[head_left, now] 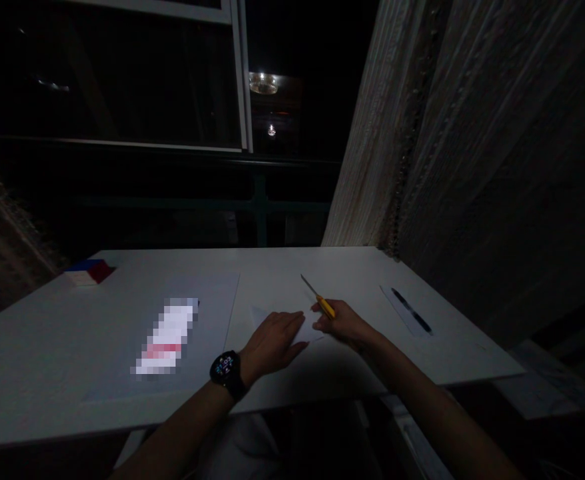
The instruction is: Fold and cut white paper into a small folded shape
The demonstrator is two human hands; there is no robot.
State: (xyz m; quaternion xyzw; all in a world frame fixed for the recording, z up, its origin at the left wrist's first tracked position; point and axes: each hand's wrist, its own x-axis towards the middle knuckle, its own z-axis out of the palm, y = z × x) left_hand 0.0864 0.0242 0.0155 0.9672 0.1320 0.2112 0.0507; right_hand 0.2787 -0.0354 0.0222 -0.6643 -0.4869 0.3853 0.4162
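Note:
My left hand lies flat with fingers stretched out on a small folded white paper near the table's front edge. A dark watch sits on that wrist. My right hand is closed round a yellow-handled knife, whose thin blade points up and to the left, away from me. The knife sits at the paper's right edge. The scene is dim.
A large white sheet with a blurred patch lies left of my hands on the white table. A colourful cube sits at the far left corner. A dark pen rests on a paper strip at the right. Curtains hang at right.

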